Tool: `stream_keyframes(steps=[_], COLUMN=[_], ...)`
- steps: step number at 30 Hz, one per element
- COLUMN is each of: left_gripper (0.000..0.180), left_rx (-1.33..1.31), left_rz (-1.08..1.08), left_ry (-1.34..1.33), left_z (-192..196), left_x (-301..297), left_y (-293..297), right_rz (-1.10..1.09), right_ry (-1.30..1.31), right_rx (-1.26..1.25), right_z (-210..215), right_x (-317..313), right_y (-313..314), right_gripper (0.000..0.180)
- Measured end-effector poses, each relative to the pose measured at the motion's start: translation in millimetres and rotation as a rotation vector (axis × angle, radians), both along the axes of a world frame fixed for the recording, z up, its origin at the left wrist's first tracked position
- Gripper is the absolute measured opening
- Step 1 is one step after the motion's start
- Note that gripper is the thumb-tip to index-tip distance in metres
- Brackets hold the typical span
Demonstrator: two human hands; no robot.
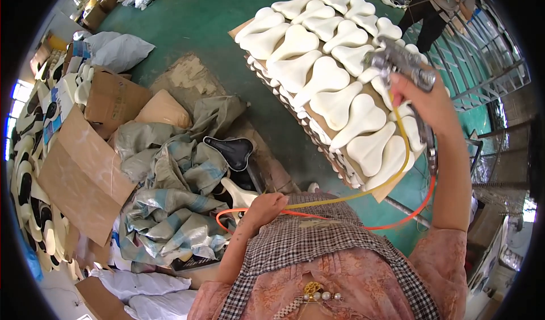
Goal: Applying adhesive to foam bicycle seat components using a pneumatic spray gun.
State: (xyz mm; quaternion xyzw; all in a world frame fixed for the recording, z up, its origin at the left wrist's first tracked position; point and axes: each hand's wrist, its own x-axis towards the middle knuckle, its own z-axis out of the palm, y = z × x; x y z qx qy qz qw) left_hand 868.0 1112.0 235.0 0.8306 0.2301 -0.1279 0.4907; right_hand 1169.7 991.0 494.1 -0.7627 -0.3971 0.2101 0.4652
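Note:
My right hand, raised over the right side of the pallet, is closed round a metal spray gun, slightly blurred. Below the gun lie rows of cream-white foam bicycle saddle pads on a cardboard-topped stack. A yellow hose and an orange-red hose hang from the gun and run across to my left side. In front of my checked apron, my left hand is closed on the yellow hose, with the orange-red one passing beside it. A white pad shows just beyond that hand.
Left of me are a crumpled grey-green tarp, a black saddle, cardboard and heaps of pads. A metal rack stands at right, with another person beside it. Green floor lies between the heaps and pallet.

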Motion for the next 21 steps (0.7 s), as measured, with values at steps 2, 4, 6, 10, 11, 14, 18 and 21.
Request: stream_keyframes(steps=[2, 4, 6, 10, 11, 14, 18, 21], left_gripper=[0.038, 0.037, 0.037, 0.036, 0.036, 0.036, 0.036, 0.036], left_rx=[0.041, 0.038, 0.034, 0.037, 0.08, 0.074, 0.039, 0.049], left_rz=[0.028, 0.056, 0.079, 0.092, 0.066, 0.098, 0.12, 0.11], left_ry=[0.0, 0.017, 0.032, -0.003, -0.006, -0.015, 0.012, 0.029], left_z=[3, 6, 6, -8, -9, -9, -5, -4], left_x=[3, 7, 11, 27, 30, 39, 45, 53], left_y=[-3, -7, -10, -16, -18, -26, -31, -36], right_rz=[-0.089, -0.194, -0.098, 0.012, 0.018, -0.012, 0.17, 0.228], right_ry=[-0.061, -0.07, -0.046, -0.045, -0.07, -0.063, -0.029, -0.028], right_rx=[0.022, 0.045, 0.036, 0.025, 0.065, 0.033, -0.025, 0.01], right_z=[3, 9, 6, 3, 3, 3, 1, -3], right_x=[15, 25, 26, 38, 43, 49, 33, 46], right_y=[4, 6, 8, 14, 15, 14, 21, 24], right_gripper=[0.018, 0.019, 0.019, 0.02, 0.02, 0.021, 0.02, 0.021])
